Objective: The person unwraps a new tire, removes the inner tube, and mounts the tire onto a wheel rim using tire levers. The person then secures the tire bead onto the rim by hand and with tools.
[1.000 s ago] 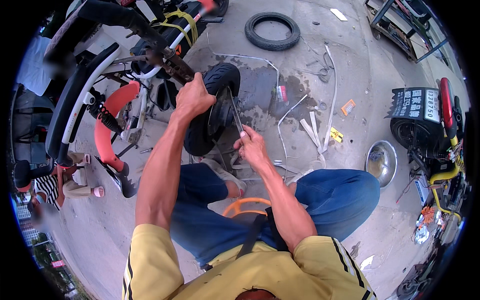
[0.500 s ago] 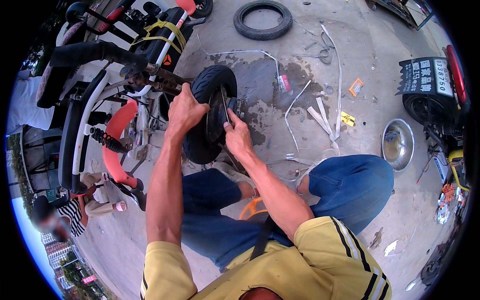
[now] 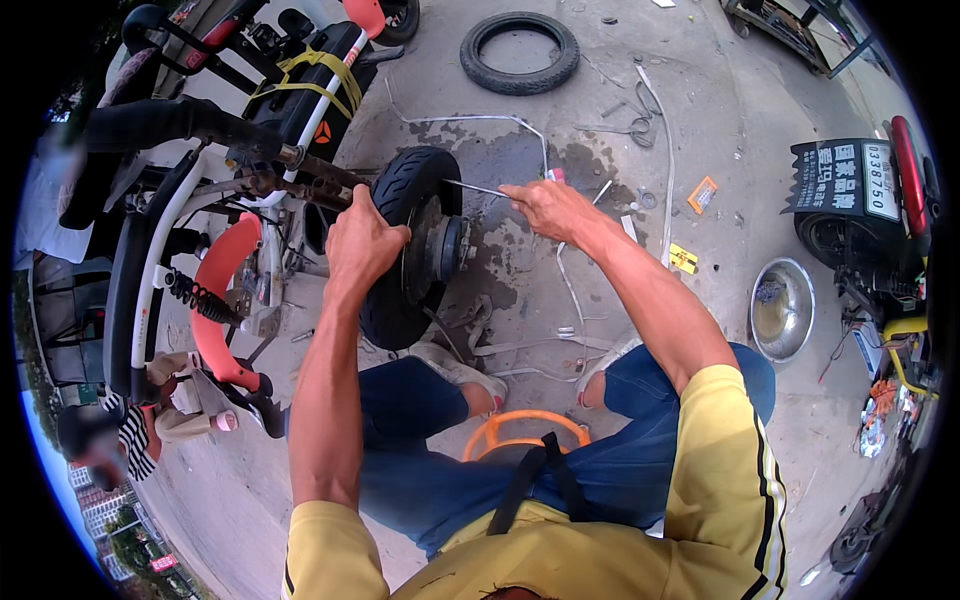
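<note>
A black scooter wheel stands upright before me, its tyre [image 3: 396, 192] around a dark hub [image 3: 440, 248] with an axle on the right side. My left hand [image 3: 365, 240] is closed on the tyre's left side, thumb against the tread; some fingers are hidden. On the other side, my right hand [image 3: 548, 210] grips a thin metal tyre lever [image 3: 475, 187]. The lever points left, its far tip at the tyre's upper right edge. A second metal bar [image 3: 443, 333] slants from the lower part of the wheel.
The scooter frame [image 3: 330, 182] with a coral fender [image 3: 212, 290] fills the left. A loose tyre [image 3: 520, 85] lies at the far side. Pale strips [image 3: 655, 110] lie across the ground. At right are a metal basin [image 3: 783, 310] and another scooter's rear [image 3: 842, 190]. A person crouches far left.
My right hand has swung outward to the right from the hub, pulling the lever from near upright to almost level. My left hand has stayed on the tyre.
</note>
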Tool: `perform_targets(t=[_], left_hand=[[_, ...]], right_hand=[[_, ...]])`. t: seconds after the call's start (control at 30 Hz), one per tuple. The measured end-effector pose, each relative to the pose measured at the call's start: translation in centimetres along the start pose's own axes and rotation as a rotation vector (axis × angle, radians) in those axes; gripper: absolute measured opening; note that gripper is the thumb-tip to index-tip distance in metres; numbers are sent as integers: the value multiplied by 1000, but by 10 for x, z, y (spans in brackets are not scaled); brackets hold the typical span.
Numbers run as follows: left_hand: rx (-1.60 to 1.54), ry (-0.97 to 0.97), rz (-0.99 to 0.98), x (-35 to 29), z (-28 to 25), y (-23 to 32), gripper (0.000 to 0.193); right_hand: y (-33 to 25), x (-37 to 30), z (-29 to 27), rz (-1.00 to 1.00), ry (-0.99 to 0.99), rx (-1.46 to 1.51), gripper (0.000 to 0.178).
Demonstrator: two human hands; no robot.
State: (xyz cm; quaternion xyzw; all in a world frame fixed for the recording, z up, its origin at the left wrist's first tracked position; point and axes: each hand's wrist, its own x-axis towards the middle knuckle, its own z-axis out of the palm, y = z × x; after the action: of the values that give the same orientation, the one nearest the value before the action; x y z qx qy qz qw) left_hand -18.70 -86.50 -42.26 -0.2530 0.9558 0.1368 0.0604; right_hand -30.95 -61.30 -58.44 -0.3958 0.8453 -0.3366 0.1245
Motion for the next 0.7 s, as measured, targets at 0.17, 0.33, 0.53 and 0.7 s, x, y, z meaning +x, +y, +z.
perform_targets(t=[0.17, 0.33, 0.53, 0.7], left_hand=[[26, 33, -3, 0, -1, 9, 53], [49, 19, -61, 3, 3, 12, 63], [28, 10, -91, 3, 8, 8, 67], [108, -47, -174, 7, 0, 28, 80]], right_hand=[[31, 29, -30, -71, -167, -34, 36], [38, 52, -54, -32, -275, -139, 35], [56, 119, -74, -272, -71, -467, 21], [57, 142, -75, -220, 10, -441, 18]])
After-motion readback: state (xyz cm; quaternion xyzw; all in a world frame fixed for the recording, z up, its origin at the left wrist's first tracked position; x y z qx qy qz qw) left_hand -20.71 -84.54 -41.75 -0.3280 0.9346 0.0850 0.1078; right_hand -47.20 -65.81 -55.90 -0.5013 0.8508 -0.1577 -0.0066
